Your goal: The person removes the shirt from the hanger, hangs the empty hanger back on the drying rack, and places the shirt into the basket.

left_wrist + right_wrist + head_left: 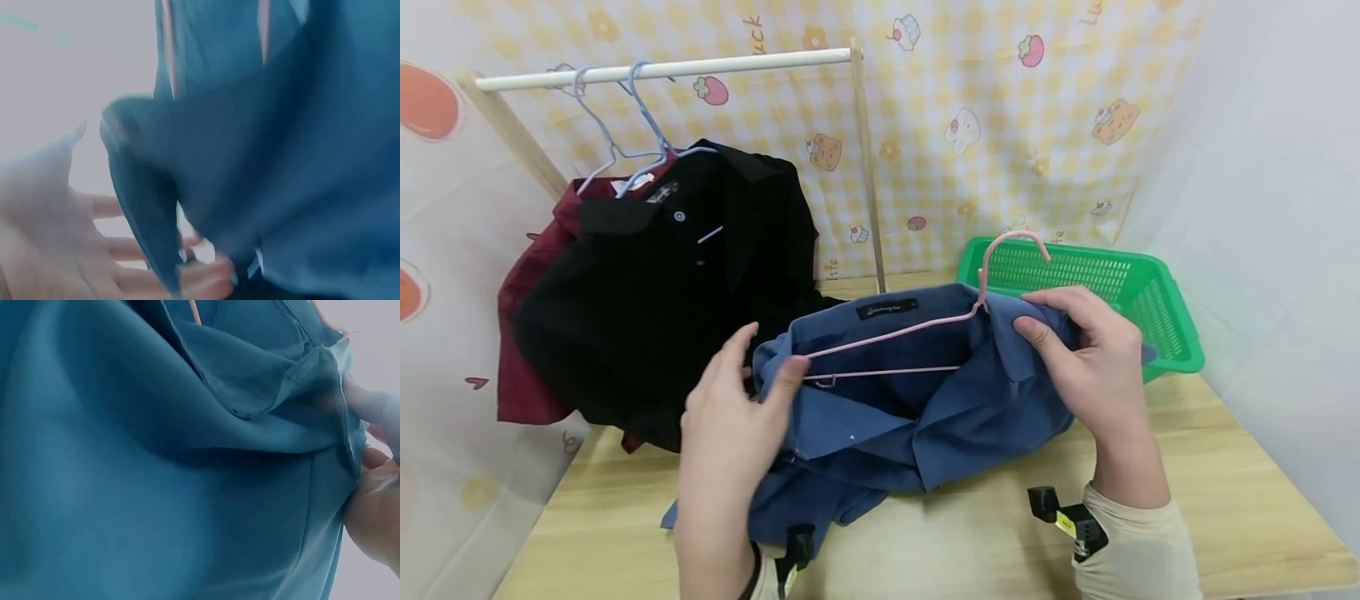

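Note:
A blue collared shirt (850,425) with a dark neck label lies bunched over the table, its neck opening facing up. A pink hanger (895,333) sits inside the neck, and its hook sticks out above the collar on the right. My left hand (730,408) is at the left end of the collar, thumb and fingers spread around the cloth. In the left wrist view, the fingers of that left hand (94,250) extend straight behind a blurred fold. My right hand (1097,358) pinches the shirt's right shoulder, thumb in front and fingers behind.
At the left, a black shirt (647,325) and a maroon shirt (527,367) hang on light blue hangers (647,117) from a rack with a white rail (737,63). Behind my right hand stands a green basket (1176,325) on the wooden table (1240,500).

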`<state>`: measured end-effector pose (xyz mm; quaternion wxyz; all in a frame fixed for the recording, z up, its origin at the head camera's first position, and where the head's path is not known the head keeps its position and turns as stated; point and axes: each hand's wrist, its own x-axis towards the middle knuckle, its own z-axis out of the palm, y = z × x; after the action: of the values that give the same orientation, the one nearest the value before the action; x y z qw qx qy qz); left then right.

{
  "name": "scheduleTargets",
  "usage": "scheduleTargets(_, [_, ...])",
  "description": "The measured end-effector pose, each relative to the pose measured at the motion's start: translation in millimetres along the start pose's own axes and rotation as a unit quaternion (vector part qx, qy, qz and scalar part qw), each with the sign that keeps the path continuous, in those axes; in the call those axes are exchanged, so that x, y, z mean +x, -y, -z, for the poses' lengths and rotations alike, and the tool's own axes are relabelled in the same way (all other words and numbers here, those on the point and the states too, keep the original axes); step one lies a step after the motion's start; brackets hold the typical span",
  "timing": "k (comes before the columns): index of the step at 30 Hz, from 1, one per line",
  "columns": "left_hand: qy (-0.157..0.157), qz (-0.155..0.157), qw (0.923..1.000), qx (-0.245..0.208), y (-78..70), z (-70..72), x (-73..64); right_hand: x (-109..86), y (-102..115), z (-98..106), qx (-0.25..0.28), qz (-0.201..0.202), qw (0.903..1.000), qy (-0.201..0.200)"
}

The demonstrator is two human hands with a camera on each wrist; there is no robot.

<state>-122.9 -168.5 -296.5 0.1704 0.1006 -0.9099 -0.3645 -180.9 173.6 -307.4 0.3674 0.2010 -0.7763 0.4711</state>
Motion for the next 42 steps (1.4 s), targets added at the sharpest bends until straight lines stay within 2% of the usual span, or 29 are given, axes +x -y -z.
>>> scheduleTargets(2, [0.017,0.000,0.9994,0.032,-6.2,-4.9,-2.2,1.0,0.1,0.4,0.003,0.001,1.0000,-0.002])
scheduleTargets(4, [-0.004,0.004,0.9996,0.026,-4.8,-13.1,-0.2,0.8,-0.3,1.3,0.009,0.002,1.0000,0.000])
scheduleTargets(7, [-0.046,0.001,0.9989,-0.005,3.3,-24.5,5.8,-0.3,-1.7,1.8,0.021,0.007,0.9997,0.007])
scheduleTargets(9, [-0.054,-0.003,0.9984,-0.019,9.3,-28.7,9.7,-1.0,-2.4,1.7,0.027,0.011,0.9995,0.011])
scheduleTargets(15, [0.021,-0.044,0.9985,-0.027,15.3,-24.6,12.7,-0.4,-3.4,1.6,0.008,0.008,0.9999,-0.006])
scheduleTargets(17, [0.023,-0.045,0.9981,-0.037,15.7,-23.3,13.7,0.6,-3.3,2.1,0.008,0.010,0.9998,-0.016])
scheduleTargets(21, [-0.023,-0.005,0.9956,-0.091,20.5,-22.7,17.7,2.0,-3.6,3.6,0.042,0.011,0.9989,-0.021])
scheduleTargets(23, [-0.035,0.025,0.9866,-0.158,24.8,-21.5,20.5,2.1,-3.8,4.5,0.068,0.012,0.9974,-0.018])
scheduleTargets(24, [-0.036,0.038,0.9785,-0.200,27.3,-20.9,22.3,2.0,-3.8,5.2,0.080,0.011,0.9966,-0.016])
scheduleTargets(25, [-0.029,0.047,0.9665,-0.251,29.9,-20.2,24.2,1.9,-4.0,5.9,0.089,0.012,0.9959,-0.016])
scheduleTargets(26, [-0.018,0.054,0.9510,-0.304,32.3,-19.7,26.3,1.7,-4.3,6.8,0.095,0.011,0.9953,-0.017])
scheduleTargets(29, [0.037,0.063,0.8928,-0.444,41.1,-19.4,32.6,1.6,-6.1,9.6,0.104,0.005,0.9944,-0.021])
scheduleTargets(32, [0.120,0.039,0.8332,-0.538,53.5,-20.2,37.3,1.6,-8.5,11.6,0.105,-0.010,0.9941,-0.028])
scheduleTargets(34, [0.172,0.016,0.7937,-0.583,61.3,-21.5,39.1,1.5,-9.7,12.2,0.108,-0.021,0.9934,-0.032])
scheduleTargets(36, [0.215,-0.005,0.7505,-0.625,67.9,-24.1,40.5,1.3,-10.0,10.8,0.119,-0.030,0.9917,-0.037])
scheduleTargets(38, [0.248,-0.024,0.6977,-0.671,72.6,-28.0,42.0,1.4,-9.5,8.6,0.130,-0.037,0.9900,-0.041])
scheduleTargets(39, [0.266,-0.035,0.6653,-0.697,74.9,-30.7,42.9,1.5,-8.8,7.4,0.132,-0.041,0.9893,-0.045])
scheduleTargets(41, [0.305,-0.055,0.5775,-0.755,79.6,-36.0,44.4,2.1,-6.5,4.7,0.155,-0.062,0.9844,-0.057])
scheduleTargets(42, [0.320,-0.068,0.5396,-0.776,81.5,-38.6,45.2,2.7,-4.9,3.5,0.166,-0.077,0.9809,-0.065])
